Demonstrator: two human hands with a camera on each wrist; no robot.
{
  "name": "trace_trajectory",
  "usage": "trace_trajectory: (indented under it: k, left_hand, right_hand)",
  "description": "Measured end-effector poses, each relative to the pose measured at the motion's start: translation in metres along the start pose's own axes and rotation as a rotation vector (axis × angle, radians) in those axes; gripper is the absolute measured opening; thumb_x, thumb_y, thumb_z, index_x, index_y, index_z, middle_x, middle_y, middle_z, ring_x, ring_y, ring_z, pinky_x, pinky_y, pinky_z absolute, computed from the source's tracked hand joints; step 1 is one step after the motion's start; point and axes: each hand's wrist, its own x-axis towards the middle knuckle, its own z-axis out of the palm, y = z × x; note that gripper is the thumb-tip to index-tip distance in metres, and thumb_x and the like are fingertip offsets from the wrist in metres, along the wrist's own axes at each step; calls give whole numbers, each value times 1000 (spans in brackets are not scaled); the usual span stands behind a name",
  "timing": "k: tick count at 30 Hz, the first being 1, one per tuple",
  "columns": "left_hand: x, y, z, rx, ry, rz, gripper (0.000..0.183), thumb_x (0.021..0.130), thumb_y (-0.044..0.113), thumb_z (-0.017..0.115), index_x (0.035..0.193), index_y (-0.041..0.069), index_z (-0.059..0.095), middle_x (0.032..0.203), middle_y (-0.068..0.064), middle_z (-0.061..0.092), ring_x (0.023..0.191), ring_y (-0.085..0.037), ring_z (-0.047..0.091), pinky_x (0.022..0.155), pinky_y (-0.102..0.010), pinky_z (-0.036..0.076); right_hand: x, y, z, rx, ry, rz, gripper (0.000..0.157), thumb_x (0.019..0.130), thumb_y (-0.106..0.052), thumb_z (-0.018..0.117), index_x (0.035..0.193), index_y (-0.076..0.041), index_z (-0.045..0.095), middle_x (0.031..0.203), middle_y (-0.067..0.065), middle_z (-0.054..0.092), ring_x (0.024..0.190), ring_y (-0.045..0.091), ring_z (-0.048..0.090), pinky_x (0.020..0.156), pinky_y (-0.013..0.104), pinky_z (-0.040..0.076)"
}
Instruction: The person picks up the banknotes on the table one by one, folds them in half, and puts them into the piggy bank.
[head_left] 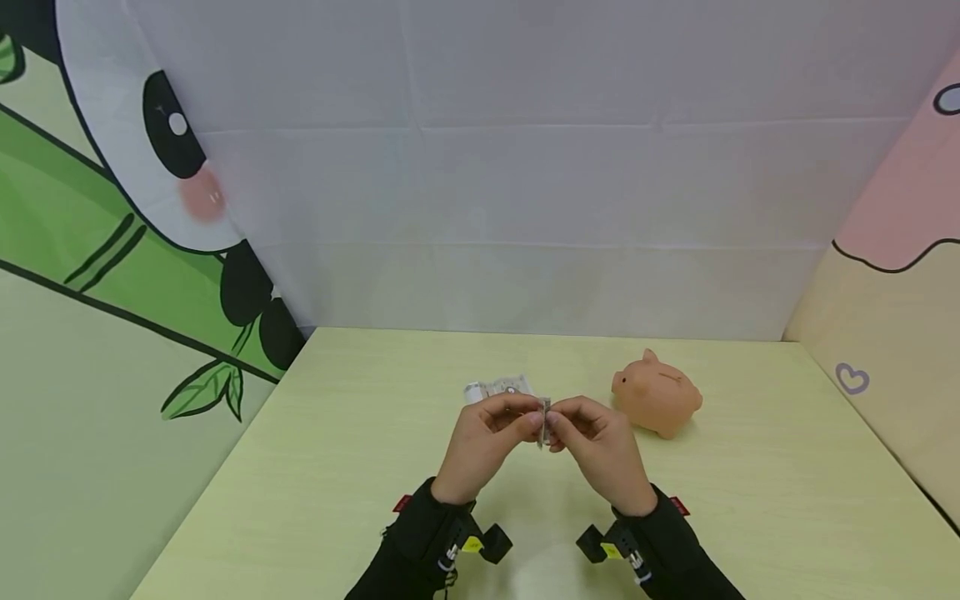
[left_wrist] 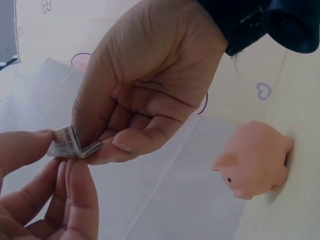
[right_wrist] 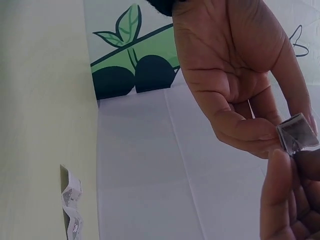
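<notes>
Pinching folded note [head_left: 545,422] between thumbs and fingertips of left hand [head_left: 483,442] and right hand [head_left: 603,448]. Aligned lengthwise up-and-down in head view. Off right, slightly beyond, nearer right hand: piggy bank [head_left: 657,397]. Just past left hand: creased note [head_left: 498,387].

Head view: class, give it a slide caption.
Left hand and right hand pinch a folded paper near a piggy bank.

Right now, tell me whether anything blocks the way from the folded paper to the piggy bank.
Only the right hand, pinching the folded paper, stands between it and the piggy bank in the head view. The other paper lies beyond the left hand.
</notes>
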Motion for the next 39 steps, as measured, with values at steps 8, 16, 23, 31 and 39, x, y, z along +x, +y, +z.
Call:
trace_trajectory:
  k: [8,16,23,31,39]
  left_hand:
    - [1,-7,2,3,-2,21,32,93,16,68,117,-5,66,107,-18,68,86,-7,67,80,-26,57]
    - [5,-9,4,-3,15,21,28,92,14,68,114,-4,67,105,-15,69,87,-7,68,80,-26,58]
    - [8,-9,6,15,42,25,27,92,12,68,113,-6,67,108,-27,65,85,-7,67,79,-24,57]
    - [7,-6,7,37,83,-4,25,93,12,68,112,-5,68,107,-25,65,85,-8,65,77,-22,56]
    - [6,-7,6,30,94,0,25,93,13,68,112,-4,68,107,-25,66,85,-9,66,78,-25,57]
  right_hand:
    - [-1,5,0,-20,-6,2,8,93,0,63,95,5,68,74,12,67,65,6,63,62,25,57]
    - [2,9,-3,-30,-23,-26,8,93,1,63,95,5,69,74,17,66,65,5,62,62,25,57]
    - [4,11,-7,-7,-45,-18,10,94,-1,62,97,4,70,77,12,68,67,6,64,63,27,59]
    - [4,9,-10,26,-73,5,16,97,-3,57,104,8,68,85,10,71,73,6,67,67,27,59]
    - [3,9,-10,83,-145,79,25,92,-5,66,115,5,65,99,-1,72,85,6,70,74,27,60]
